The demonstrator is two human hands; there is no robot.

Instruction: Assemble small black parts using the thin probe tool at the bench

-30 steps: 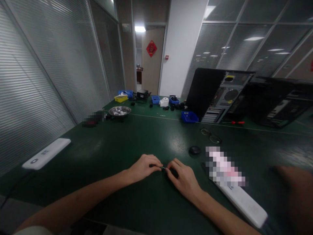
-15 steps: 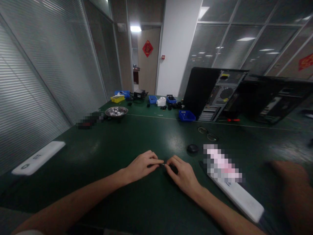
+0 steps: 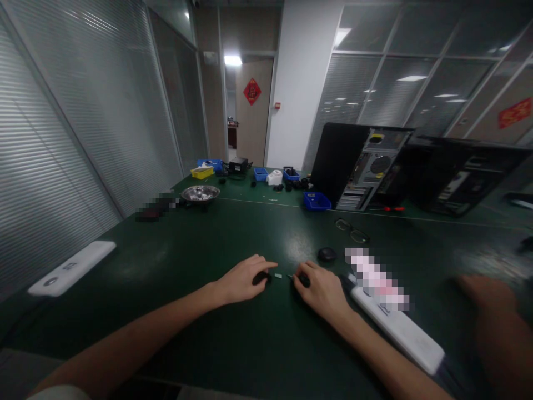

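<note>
My left hand (image 3: 245, 279) rests low over the green table, index finger stretched out and thumb apart. A dark patch shows between them; I cannot tell whether it is a shadow or a thing. A small pale rectangular piece (image 3: 278, 276) lies on the table just off those fingertips, touched by neither hand. Right of it, my right hand (image 3: 320, 288) is curled, thumb and fingertips together. A tiny thin tip (image 3: 290, 276) pokes out from its fingers; the rest is hidden.
Beyond my right hand are a black mouse (image 3: 327, 254) and glasses (image 3: 352, 230). A white power strip (image 3: 400, 328) lies to the right, near another person's hand (image 3: 487, 291). Farther back stand a metal bowl (image 3: 200, 194), a blue tray (image 3: 317, 201) and a computer case (image 3: 353, 166).
My hands have drawn apart from where their fingertips nearly met. The left index finger and thumb have spread, and the small pale piece now shows on the table between my hands.
</note>
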